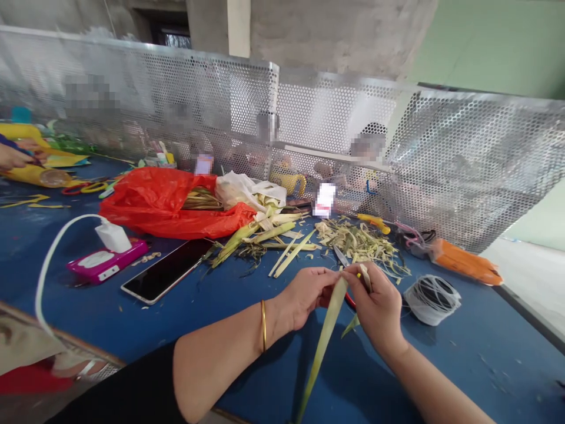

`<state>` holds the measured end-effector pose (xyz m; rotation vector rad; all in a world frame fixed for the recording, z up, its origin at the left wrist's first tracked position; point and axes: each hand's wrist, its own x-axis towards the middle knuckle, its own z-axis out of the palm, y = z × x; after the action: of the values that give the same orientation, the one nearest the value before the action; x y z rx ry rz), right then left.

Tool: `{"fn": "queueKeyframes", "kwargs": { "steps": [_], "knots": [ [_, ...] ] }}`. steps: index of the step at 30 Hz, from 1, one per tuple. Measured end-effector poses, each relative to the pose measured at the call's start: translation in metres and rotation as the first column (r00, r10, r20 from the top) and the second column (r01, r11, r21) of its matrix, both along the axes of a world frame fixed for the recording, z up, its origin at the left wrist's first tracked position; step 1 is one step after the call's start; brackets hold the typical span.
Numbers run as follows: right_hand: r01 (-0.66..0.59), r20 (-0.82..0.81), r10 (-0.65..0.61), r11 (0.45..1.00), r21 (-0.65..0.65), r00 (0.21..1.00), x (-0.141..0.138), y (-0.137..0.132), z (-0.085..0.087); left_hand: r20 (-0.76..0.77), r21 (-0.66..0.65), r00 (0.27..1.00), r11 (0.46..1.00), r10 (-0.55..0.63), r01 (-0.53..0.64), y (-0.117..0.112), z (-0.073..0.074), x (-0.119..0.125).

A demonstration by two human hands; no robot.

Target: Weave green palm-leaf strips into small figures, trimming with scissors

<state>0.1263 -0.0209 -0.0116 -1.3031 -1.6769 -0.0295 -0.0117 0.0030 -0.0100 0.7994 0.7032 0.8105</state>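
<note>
A long, pale green leaf strip (pixel 325 335) hangs down toward the front edge of the table from between my hands. My left hand (pixel 309 294), with a gold bangle at the wrist, pinches its top end. Close against it, my right hand (pixel 375 303) is closed on the same end, and a small folded pale piece shows between its fingers. What the fingertips do at the meeting point is partly hidden. Behind my hands lie scissors, with a blade (pixel 340 257) and a bit of red handle showing. A smaller green leaf tip (pixel 351 325) shows beside my right palm.
Leaf scraps (pixel 357 241) are heaped behind my hands. A spool of clear line (pixel 432 300) and an orange packet (pixel 465 261) are on the right. Leftward are a phone (pixel 170 271), a purple power strip (pixel 106 262) and a red bag (pixel 145 200). A perforated metal screen (pixel 326 106) stands behind.
</note>
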Motion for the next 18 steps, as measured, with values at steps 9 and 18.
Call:
{"fn": "queueKeyframes", "kwargs": {
  "steps": [9, 18],
  "knots": [
    [-0.195, 0.119, 0.182, 0.974, 0.112, 0.976, -0.001, -0.011, 0.007, -0.080, 0.058, 0.985, 0.987, 0.153, -0.148, 0.006, -0.001, -0.001],
    [-0.404, 0.502, 0.271, 0.898, 0.177, 0.821, 0.065, -0.091, -0.017, -0.069, -0.039, 0.930, 0.931, 0.361, -0.364, 0.033, 0.007, -0.016]
  ]
}}
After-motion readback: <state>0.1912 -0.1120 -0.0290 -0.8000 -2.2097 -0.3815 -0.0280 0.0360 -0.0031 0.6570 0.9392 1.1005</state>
